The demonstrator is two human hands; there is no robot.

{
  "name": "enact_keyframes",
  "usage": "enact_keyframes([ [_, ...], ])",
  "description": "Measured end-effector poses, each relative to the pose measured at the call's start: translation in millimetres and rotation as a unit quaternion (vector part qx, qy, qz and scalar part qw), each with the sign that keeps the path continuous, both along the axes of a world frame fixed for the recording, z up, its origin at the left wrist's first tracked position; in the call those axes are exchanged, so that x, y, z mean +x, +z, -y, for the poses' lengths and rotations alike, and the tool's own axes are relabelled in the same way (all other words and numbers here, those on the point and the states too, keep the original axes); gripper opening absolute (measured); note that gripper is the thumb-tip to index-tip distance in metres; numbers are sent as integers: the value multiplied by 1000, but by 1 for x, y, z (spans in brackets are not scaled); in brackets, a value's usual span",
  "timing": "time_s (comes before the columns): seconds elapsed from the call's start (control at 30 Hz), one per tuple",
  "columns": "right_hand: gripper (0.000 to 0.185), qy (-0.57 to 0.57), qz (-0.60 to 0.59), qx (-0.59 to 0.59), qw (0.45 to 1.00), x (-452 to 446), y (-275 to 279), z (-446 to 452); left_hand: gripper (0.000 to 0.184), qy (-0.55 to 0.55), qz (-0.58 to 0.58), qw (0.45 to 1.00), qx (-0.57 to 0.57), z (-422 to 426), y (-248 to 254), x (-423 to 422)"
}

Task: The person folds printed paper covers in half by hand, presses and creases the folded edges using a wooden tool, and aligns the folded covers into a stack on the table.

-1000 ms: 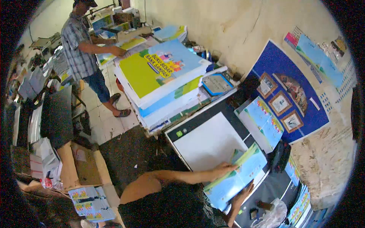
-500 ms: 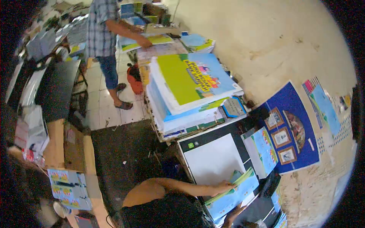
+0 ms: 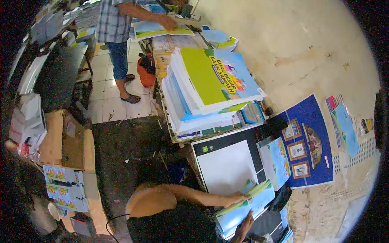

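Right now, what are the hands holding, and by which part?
Sheets: left hand grips their upper edge in view; right hand is at the lower edge, its grip unclear.

The stained cream wall has a blue board, the floor white tiles.

A black worktop carries a white sheet (plain-faced).

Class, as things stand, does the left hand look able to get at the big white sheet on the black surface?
Probably yes: the white sheet lies close beside the left hand, much of it uncovered, though the printed sheets the hand touches seem to overlap its near end.
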State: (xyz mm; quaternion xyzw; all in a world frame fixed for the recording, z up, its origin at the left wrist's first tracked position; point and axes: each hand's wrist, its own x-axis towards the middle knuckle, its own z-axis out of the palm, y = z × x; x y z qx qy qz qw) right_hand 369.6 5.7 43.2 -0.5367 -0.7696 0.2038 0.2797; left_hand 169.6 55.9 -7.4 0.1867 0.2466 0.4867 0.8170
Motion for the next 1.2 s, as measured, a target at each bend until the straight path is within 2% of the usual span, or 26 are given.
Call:
enact_keyframes([
  [0.07,66,-132,-180,-168,960,-16,10,0,42,5,-33,999,-10,9,11,-10],
  [0.17,55,-205,-123,-271,932,-3,-3,-15,43,-8,-21,999,-36,13,14,-12],
  [0.27,57,-191,-243,-206,928,0,-25,-13,40,21,-34,998,-45,20,19,-10],
  [0.3,56,-133,-234,-208,940,-6,-16,-15,39,54,-112,992,-18,17,11,-8],
  [0.33,58,-131,-224,-149,954,-13,-13,-9,39,72,-188,980,15,16,1,-3],
  [0.4,60,-136,-214,-54,966,-39,-1,-11,40,80,-129,988,-27,26,15,-6],
  [0.43,63,-171,-237,-123,948,-41,17,2,41,85,-130,987,-51,27,8,-5],
  [0.47,73,-144,-98,-36,984,-20,-27,-8,41,90,-133,984,-72,28,-5,-3],
  [0.53,78,-165,-133,-49,976,-32,-2,-2,33,17,20,996,-81,27,-28,-14],
  [0.6,74,-159,-200,-59,965,-29,6,0,39,-22,15,995,-97,32,39,-18],
  [0.67,66,-129,-190,-59,971,-22,10,5,44,-28,21,991,-130,28,20,-16],
  [0.73,60,-119,-238,-50,963,-20,5,7,48,-69,25,992,-103,27,44,-15],
  [0.77,58,-122,-248,-50,960,-18,6,8,48,-55,12,990,-127,25,52,-12],
  [0.87,56,-122,-304,-58,943,-17,9,8,48,-39,-40,991,-118,17,36,-10],
  [0.9,55,-111,-312,-63,941,-15,6,9,45,-52,-16,989,-135,18,31,-12],
  [0.97,57,-117,-298,-63,945,-15,-3,7,44,-32,-127,989,-64,23,37,-13],
  [1.0,50,-122,-271,-56,953,-14,-12,4,46,-30,-150,987,-56,21,38,-13],
  [1.07,55,-149,-275,-79,947,-18,-16,3,50,-28,-194,980,-40,18,41,-12],
  [1.1,57,-158,-267,-85,947,-18,-12,5,57,-47,-307,945,103,21,46,-15],
  [1.17,69,-170,-229,-82,955,-20,-16,5,62,-44,-429,841,327,23,41,-29],
  [1.2,78,-170,-221,-81,957,-21,-13,4,60,-24,-451,796,403,22,42,-31],
])
